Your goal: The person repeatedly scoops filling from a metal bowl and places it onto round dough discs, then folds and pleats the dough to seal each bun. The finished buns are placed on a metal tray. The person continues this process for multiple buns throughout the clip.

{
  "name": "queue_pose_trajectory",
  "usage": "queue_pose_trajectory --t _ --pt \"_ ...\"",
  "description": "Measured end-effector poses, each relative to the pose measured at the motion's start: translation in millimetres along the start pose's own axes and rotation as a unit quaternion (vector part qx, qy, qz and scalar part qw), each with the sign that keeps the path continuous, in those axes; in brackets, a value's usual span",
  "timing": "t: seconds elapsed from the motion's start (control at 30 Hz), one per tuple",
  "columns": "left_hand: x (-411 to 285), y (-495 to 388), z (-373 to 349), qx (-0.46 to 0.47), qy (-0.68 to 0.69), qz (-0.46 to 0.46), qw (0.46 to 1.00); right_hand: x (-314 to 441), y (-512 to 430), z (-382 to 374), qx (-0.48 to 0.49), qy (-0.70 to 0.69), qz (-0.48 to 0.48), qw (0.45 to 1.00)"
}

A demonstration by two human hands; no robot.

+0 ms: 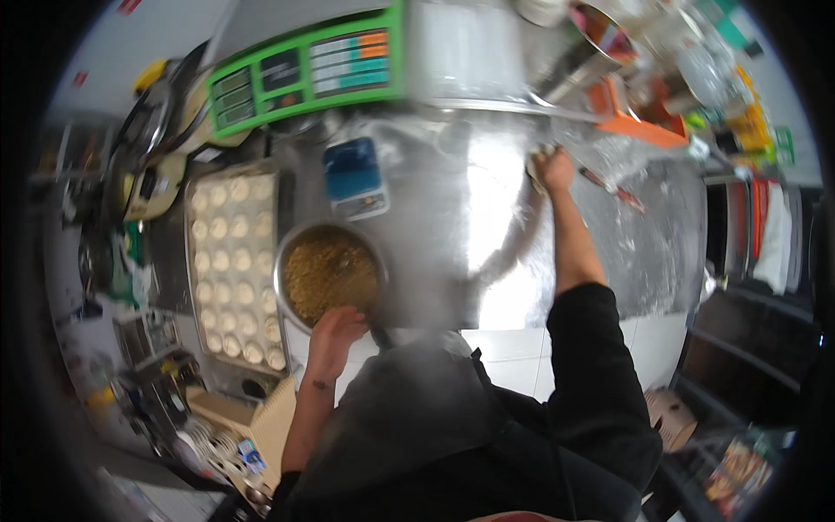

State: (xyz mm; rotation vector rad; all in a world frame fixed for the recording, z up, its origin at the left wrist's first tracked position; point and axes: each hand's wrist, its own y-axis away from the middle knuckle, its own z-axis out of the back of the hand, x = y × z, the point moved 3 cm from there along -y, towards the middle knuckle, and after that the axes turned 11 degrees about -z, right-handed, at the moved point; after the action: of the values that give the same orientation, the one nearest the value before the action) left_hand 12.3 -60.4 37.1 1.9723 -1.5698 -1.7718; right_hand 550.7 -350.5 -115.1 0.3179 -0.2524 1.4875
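My right hand [553, 169] is closed on a pale, crumpled cloth [536, 172] against the steel worktop [424, 261], at the right of the middle. My left hand [339, 329] is at the near rim of a round metal bowl [331, 277] with a brown, crumbly filling; its fingers are loosely bent, and whether they touch the rim cannot be told. A metal tray [228, 261] with rows of pale dough pieces lies left of the bowl. Beyond the bowl stands a small kitchen scale [355, 176] with a blue top.
A large green-framed scale [306, 68] stands at the back left. An orange bin [636, 117] and jars fill the back right. A red-handled tool [613, 189] and clear plastic film [607, 153] lie right of my right hand. An open cardboard box [261, 417] sits low at the left.
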Motion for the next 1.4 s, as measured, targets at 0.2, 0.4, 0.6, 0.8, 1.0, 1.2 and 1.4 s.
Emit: queue_pose_trajectory --t 0.2,0.4,0.6,0.8,1.0,1.2,1.4 --pt "-27 -14 -17 0.049 -0.362 -0.320 0.874 76 159 6 0.446 -0.637 -0.134 0.614" --pt "-75 21 -20 -0.041 -0.379 -0.582 0.718 245 444 0 0.645 -0.496 0.157 0.560" --pt "-109 105 150 -0.224 -0.382 -0.630 0.638 344 635 -31 0.602 -0.364 0.342 0.623" --pt "-124 219 360 -0.392 -0.412 -0.562 0.601 448 862 -54 0.621 -0.344 0.445 0.546" --pt "-109 304 543 -0.595 -0.096 -0.423 0.677 521 1054 -82 0.683 -0.253 0.501 0.468" --pt "-144 310 644 -0.574 -0.245 -0.534 0.571 585 1181 -158 0.886 -0.175 0.097 0.418" --pt "-255 287 806 -0.624 -0.261 -0.498 0.542 746 1262 -166 0.748 -0.237 0.508 0.356"
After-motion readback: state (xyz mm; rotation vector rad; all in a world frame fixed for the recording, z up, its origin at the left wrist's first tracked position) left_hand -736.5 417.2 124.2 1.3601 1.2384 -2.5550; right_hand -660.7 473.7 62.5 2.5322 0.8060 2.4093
